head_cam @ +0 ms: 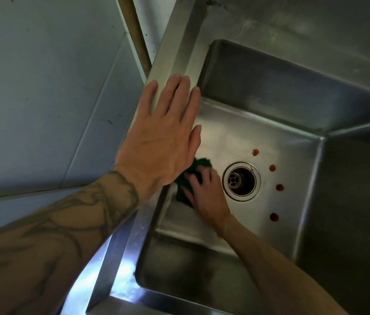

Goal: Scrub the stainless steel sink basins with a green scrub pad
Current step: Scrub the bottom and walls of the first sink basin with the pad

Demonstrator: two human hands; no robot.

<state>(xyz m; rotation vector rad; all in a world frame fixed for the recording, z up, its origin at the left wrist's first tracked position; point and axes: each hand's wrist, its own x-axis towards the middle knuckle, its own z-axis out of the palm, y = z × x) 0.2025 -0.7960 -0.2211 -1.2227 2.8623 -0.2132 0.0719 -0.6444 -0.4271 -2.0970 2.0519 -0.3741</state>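
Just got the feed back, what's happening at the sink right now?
A person is scrubbing the basin floor. The right hand presses the green scrub pad down just left of the drain, while the left hand rests flat on the sink rim. Four reddish spots right of the drain are not yet scrubbed.

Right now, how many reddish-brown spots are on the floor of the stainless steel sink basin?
4, all right of the round metal drain: top spot, second, third, lowest. The right hand may hide more.
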